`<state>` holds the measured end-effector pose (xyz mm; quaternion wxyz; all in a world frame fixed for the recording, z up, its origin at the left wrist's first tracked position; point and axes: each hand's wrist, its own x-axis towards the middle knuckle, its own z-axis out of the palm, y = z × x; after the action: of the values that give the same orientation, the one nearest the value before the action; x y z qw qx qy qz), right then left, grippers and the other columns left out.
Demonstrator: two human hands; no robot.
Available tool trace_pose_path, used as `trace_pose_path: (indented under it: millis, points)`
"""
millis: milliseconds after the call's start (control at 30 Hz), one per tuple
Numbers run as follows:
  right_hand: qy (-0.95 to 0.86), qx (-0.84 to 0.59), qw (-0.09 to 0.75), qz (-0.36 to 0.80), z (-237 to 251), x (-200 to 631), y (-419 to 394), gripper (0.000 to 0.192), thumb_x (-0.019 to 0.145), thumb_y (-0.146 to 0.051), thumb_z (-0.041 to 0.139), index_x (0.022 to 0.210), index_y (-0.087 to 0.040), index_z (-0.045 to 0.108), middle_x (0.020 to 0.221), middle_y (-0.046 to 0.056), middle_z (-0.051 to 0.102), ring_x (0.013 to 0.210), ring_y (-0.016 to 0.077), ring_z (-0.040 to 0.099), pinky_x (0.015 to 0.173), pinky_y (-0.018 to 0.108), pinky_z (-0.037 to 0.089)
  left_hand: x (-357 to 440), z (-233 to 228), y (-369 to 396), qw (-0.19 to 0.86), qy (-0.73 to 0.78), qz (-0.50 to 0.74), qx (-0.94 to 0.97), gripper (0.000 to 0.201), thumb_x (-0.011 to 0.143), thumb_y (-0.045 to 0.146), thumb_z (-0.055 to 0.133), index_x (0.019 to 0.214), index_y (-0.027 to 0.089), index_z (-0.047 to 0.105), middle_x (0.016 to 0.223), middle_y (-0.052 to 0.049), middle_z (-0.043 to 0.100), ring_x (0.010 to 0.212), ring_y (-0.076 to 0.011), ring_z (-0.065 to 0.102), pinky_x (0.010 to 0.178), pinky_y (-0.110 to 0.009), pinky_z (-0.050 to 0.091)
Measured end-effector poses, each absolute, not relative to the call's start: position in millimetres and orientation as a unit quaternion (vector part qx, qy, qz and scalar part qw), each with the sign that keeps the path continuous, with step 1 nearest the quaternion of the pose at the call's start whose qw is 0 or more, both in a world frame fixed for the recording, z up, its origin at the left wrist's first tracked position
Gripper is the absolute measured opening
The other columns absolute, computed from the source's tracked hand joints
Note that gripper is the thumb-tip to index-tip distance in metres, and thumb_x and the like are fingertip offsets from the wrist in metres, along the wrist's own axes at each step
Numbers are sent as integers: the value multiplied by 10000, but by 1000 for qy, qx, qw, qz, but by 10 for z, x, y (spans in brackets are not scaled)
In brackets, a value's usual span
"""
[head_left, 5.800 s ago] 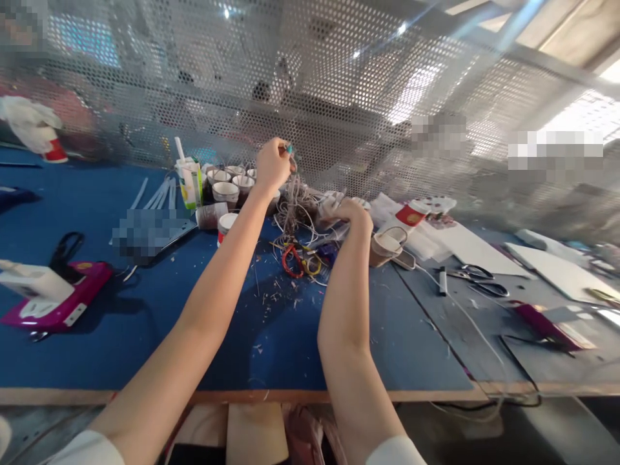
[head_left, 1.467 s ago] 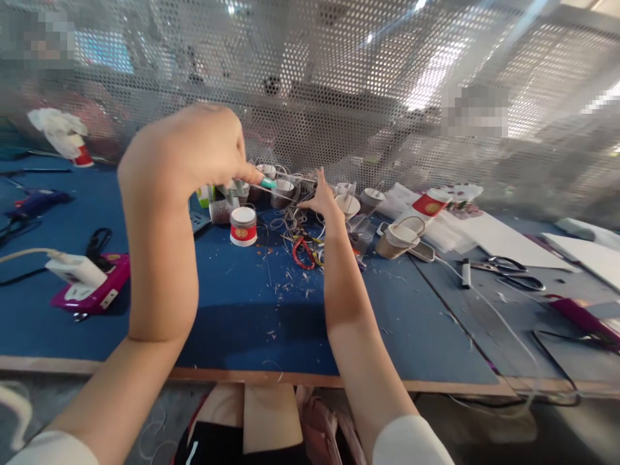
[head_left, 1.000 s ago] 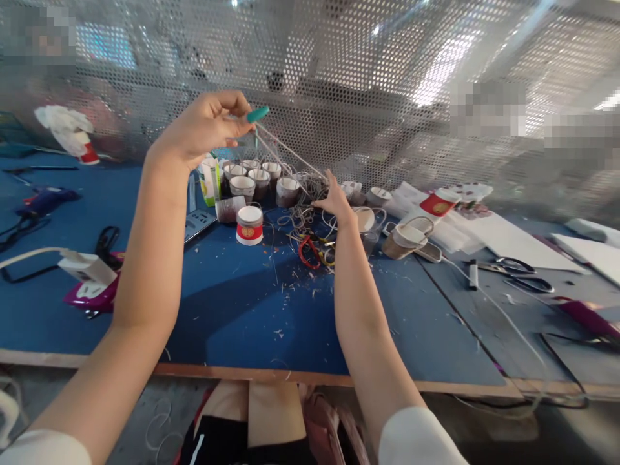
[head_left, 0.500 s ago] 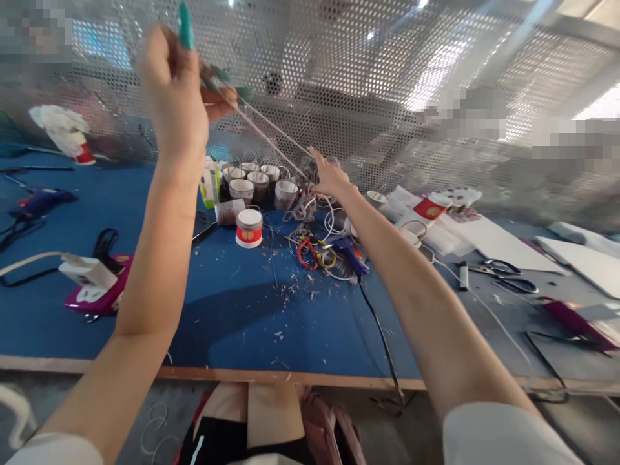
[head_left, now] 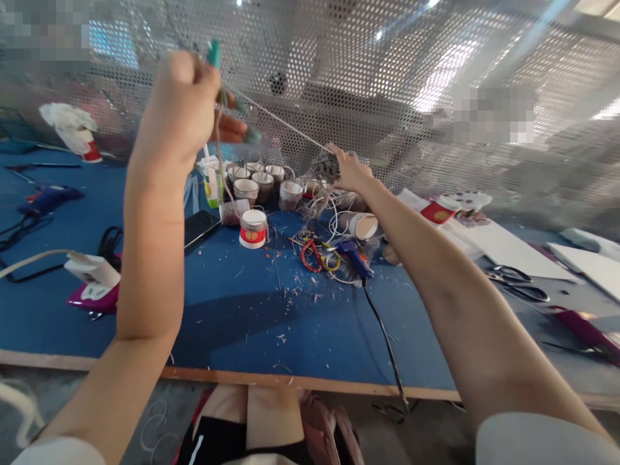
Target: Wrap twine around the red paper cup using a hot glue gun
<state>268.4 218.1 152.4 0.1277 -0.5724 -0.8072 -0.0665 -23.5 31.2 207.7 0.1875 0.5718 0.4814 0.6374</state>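
Observation:
My left hand point(head_left: 180, 106), raised at the upper left, has teal tips on its fingers and is closed on a thin light cord point(head_left: 285, 121). One strand hangs down from it past a small carton. The cord runs taut down to my right hand point(head_left: 352, 174), whose fingers are pinched on it above a loose tangle of cord point(head_left: 317, 205). Several small pots point(head_left: 246, 188) with pale rims stand between the hands. In front of them are a white-lidded tub point(head_left: 252, 230) with a red label and a cup point(head_left: 233, 212) on its side.
A blue glue gun point(head_left: 354, 258) with a black lead lies beside red-handled pliers point(head_left: 310, 257) and scraps. To the left are a phone point(head_left: 203, 227), a power strip point(head_left: 94, 294) and another glue gun point(head_left: 48, 197). Scissors point(head_left: 520, 284) lie right. Perforated mesh point(head_left: 310, 71) rises behind the table.
My left hand has come down and slightly right. Two taut strands ran between the hands before; now one is taut and another hangs from the left hand. The view has shifted a little.

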Motion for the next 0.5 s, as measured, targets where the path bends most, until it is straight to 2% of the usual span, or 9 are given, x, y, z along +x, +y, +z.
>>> trace_pose_path:
  millis: [67,167,233,300,367,500]
  points:
    - [-813,-563,142,-35,1536,2710,2218,1097,646,-86,843,1572,-160,259,1561,193,402,1393,439,419,1147,560,364,-235,2077,268,242,497,526,646,281,991,203,398,750,120,515,722,-25,597,643,-144,677,842,-564,560]
    - [-827,-539,148,65,1558,2711,2241,871,656,-152,859,1450,-182,502,1460,138,550,1346,368,509,1131,502,430,-250,2073,254,304,455,442,711,252,948,147,484,724,86,583,669,-32,617,714,-201,713,860,-583,538]
    - [-829,-524,132,139,1564,2697,2230,696,679,-212,857,1333,-234,622,1367,90,640,1272,341,581,1059,491,498,-238,2072,279,328,401,485,705,241,966,173,467,776,78,582,736,-48,641,807,-220,727,899,-571,524]
    - [-834,-512,120,168,1551,2681,2204,475,748,-286,811,1210,-256,705,1252,59,714,1172,317,645,997,472,528,-216,2074,327,344,356,559,665,241,990,199,428,813,90,551,789,-40,645,859,-199,722,934,-532,514]
    - [-837,-515,122,137,1515,2668,2177,268,828,-339,731,1074,-238,767,1108,53,768,1072,291,685,966,434,526,-200,2078,383,370,309,628,611,241,1005,179,387,805,121,508,786,-5,628,830,-140,706,928,-447,531]
    - [-817,-559,137,28,1403,2645,2138,181,854,-333,696,926,-207,804,955,54,790,1009,290,696,935,405,499,-199,2079,427,426,160,696,556,263,1010,121,365,770,167,461,733,45,585,765,-70,671,801,-275,563]
